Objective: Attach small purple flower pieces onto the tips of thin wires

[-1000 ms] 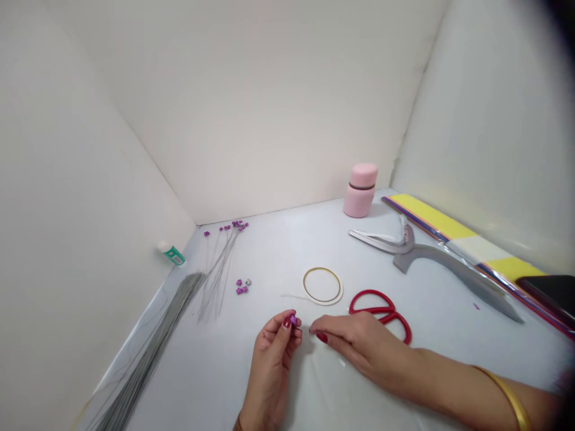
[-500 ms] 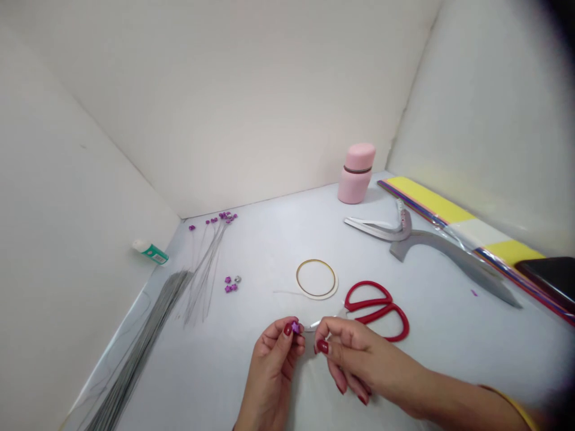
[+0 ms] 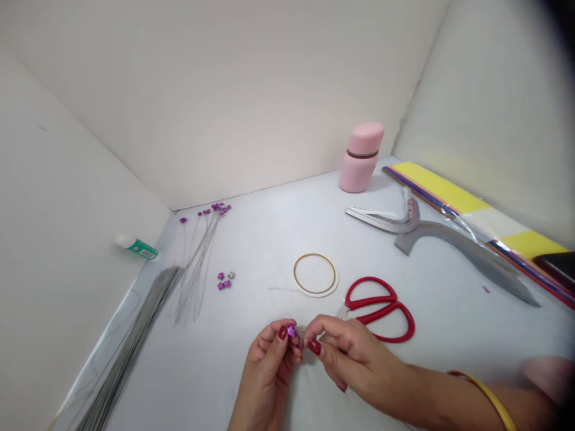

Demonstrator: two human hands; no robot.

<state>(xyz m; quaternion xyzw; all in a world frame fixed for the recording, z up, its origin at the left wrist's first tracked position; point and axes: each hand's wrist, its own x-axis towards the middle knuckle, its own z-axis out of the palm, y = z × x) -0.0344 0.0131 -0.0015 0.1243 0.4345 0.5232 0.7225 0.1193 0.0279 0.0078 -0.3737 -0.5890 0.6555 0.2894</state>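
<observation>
My left hand point(image 3: 272, 359) pinches a small purple star point(image 3: 291, 331) between thumb and fingertips. Close beside it, my right hand point(image 3: 345, 353) has thumb and index finger pressed together; whatever they hold is too small or hidden to name. A thin line shows between the star and my right fingertips, but I cannot tell whether it is wire or a scissor tip. Red-handled scissors point(image 3: 381, 308) lie just behind my right hand, which hides their blades. Beyond both hands lies a ring-shaped roll of narrow tape point(image 3: 335, 287), its loose end pointing left.
Loose purple stars point(image 3: 221, 285) and a silver one point(image 3: 231, 275) lie left of the roll. Grey wires point(image 3: 135, 341) are bundled at left, near star-tipped wires point(image 3: 197, 263). A glue tube point(image 3: 144, 248), pink flask point(image 3: 359, 158), grey pliers-like tool point(image 3: 467, 251) and coloured sheets point(image 3: 449, 185) surround them.
My right fingertips have come a little closer to the star, and the right hand's lower fingers have curled in. The star has turned slightly in my left hand. The view has shifted a little.
</observation>
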